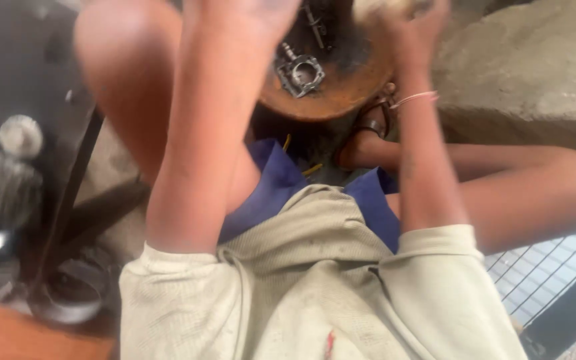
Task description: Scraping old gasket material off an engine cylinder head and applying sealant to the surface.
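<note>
I am seated, looking down at my own lap and both raised forearms. My left hand [258, 12] reaches over a rusty round metal dish [341, 93]; only the heel of the hand shows, and the fingers are cut off by the top edge. My right hand [416, 30], with a thin bracelet at the wrist, curls around a pale object [387, 5] at the dish's far right rim. That object is mostly out of frame. In the dish lies a small grey square metal part [299, 72] with a round bore, and a thin metal piece [315, 23] lies behind it.
A finned engine part with shiny metal pieces [1, 187] sits at the left next to a dark metal bar [68, 193]. A rough concrete block [528, 67] rises at the upper right. White wire mesh [548, 273] lies at the lower right. My sandalled foot [368, 127] rests under the dish.
</note>
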